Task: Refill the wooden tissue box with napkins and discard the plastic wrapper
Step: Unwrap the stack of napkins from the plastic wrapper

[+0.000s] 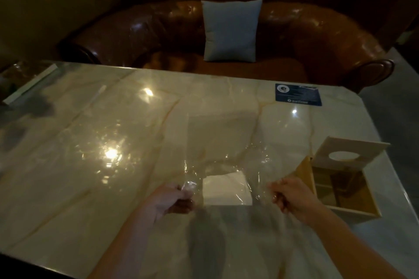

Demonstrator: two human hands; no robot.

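Now both hands, left [173, 197] and right [292, 197], grip one plastic wrapper [226, 161]; one napkin stack [226, 190], one wooden box [340, 190].

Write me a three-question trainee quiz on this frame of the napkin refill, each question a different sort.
1. True or false: the wooden tissue box already holds the napkins.
2. Which hands have a grip on the plastic wrapper? A) left only B) right only C) both
3. Fill in: the box lid, with its round hole, stands ____.

Key
1. False: the box looks empty, and the napkins lie on the table between the hands.
2. C: left hand and right hand each pinch the wrapper.
3. Open, tilted up behind the box.
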